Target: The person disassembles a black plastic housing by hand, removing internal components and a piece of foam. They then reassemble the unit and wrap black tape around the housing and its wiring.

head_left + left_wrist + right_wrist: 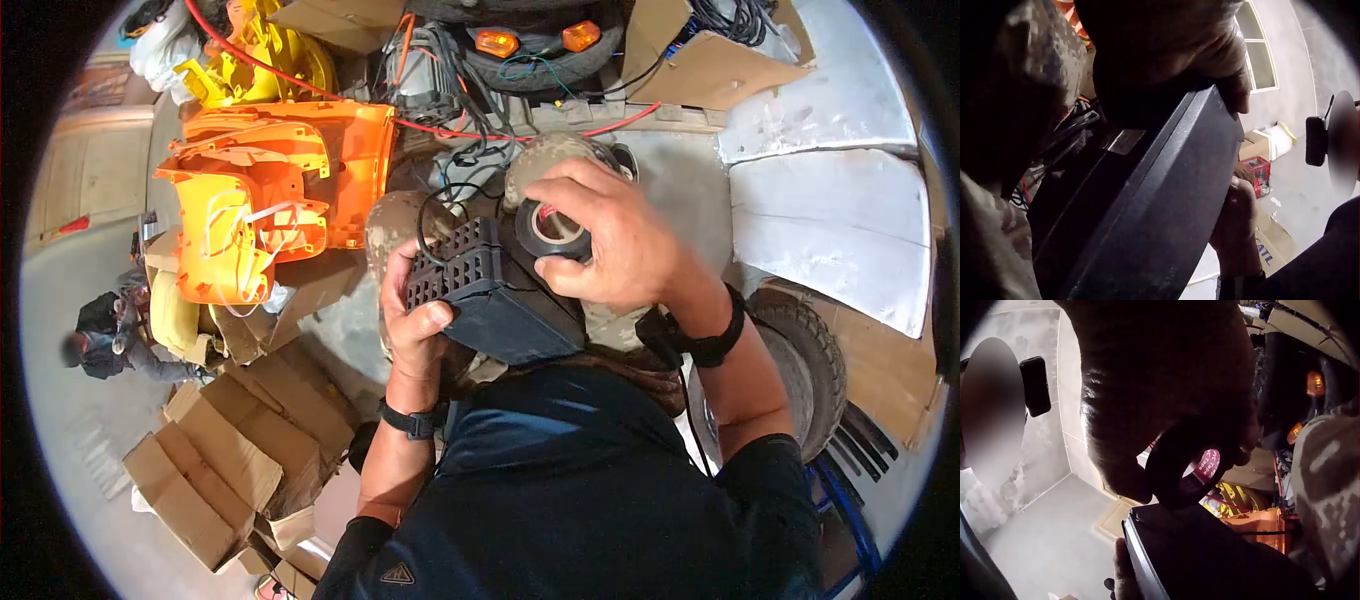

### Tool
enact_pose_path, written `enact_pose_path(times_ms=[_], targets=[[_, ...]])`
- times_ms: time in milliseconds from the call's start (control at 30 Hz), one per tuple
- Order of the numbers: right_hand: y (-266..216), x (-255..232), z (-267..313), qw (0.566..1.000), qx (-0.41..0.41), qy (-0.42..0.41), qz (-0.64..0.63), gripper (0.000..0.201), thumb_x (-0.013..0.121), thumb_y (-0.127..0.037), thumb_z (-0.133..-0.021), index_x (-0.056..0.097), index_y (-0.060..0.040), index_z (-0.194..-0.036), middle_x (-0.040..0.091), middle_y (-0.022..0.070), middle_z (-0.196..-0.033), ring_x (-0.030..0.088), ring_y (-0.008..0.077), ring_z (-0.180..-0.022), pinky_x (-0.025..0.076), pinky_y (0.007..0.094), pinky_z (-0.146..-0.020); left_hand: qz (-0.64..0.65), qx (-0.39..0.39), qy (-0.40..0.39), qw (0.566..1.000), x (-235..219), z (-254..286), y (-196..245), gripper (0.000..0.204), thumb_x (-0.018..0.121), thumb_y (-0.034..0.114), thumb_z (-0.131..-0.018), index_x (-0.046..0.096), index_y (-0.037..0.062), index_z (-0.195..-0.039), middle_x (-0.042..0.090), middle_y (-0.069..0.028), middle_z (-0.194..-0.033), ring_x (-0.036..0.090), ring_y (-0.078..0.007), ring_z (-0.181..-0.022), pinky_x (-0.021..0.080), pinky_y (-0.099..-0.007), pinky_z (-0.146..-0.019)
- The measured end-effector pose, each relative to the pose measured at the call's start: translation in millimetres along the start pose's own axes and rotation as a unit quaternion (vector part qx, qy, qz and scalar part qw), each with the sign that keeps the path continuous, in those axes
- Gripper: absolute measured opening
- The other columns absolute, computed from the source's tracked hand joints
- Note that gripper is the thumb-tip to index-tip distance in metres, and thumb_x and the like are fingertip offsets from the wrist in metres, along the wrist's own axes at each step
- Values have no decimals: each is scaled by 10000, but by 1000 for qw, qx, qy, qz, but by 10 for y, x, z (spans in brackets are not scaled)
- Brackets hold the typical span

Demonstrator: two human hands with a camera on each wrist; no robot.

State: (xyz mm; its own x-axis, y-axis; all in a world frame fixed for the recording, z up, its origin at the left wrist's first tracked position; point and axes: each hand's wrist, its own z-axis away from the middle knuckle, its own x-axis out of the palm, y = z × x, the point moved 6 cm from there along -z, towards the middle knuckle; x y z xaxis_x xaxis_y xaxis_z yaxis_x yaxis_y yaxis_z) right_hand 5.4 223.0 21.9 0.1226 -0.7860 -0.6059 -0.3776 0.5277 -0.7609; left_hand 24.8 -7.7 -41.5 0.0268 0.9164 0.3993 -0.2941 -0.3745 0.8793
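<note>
A black box [515, 325] with a grid of square holes at one end lies tilted over the person's lap. The left hand [412, 335] grips its grid end, thumb on the near side and fingers round the far side. A thin black cable [424, 215] loops up beside the grid. Above the box's other end, the right hand [630, 245] holds a roll of black electrical tape [532, 238] between thumb and fingers. Inside the ring, the right wrist view shows a red label reading PVC Tape [1207, 465]. The roll overlaps the box's edge [1147, 515] there.
Orange plastic panels [350, 180] and a yellow plastic part [305, 65] lie at the far left. Ahead are a motor [425, 75], a red hose [440, 130] and orange lights [497, 43]. Cardboard [215, 460] lies left, a tyre [820, 350] right. Another person [100, 330] is farther left.
</note>
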Motion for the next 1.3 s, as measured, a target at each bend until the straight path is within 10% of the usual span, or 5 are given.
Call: enact_pose_path(times_ms=[1300], targets=[[-7, -51, -259, 980, -102, -125, -117, 541, 750, -106, -641, 620, 26, -1149, 635, 198, -1096, 608, 390, -1069, 495, 451, -951, -13, -2, -18, 1000, -71, 5, -21, 924, 928, 349, -544, 526, -28, -1285, 652, -121, -1140, 648, -225, -1047, 499, -346, -979]])
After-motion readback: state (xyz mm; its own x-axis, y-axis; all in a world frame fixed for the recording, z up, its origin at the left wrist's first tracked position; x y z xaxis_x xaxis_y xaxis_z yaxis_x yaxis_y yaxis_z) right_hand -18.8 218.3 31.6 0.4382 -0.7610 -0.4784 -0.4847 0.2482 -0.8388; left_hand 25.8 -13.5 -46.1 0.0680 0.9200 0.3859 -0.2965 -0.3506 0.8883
